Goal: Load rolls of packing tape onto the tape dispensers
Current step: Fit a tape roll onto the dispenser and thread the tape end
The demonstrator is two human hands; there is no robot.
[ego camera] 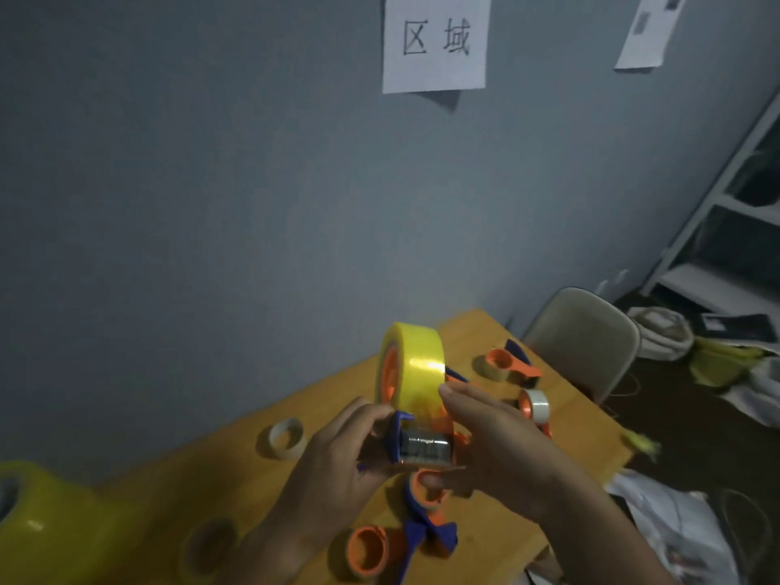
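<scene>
So both hands, left hand and right hand, have fingers gripping the dispenser with its yellow roll, mid-frame above the crowded wooden surface, grey wall behind.

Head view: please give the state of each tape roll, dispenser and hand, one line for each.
Big yellow tape roll: mounted on the held dispenser.
Orange and blue plastic dispenser: held above the table.
Left hand: grips the dispenser.
Right hand: grips the dispenser, fingertip on the roll.
Small pale tape roll: lying loose on the wooden table.
</scene>
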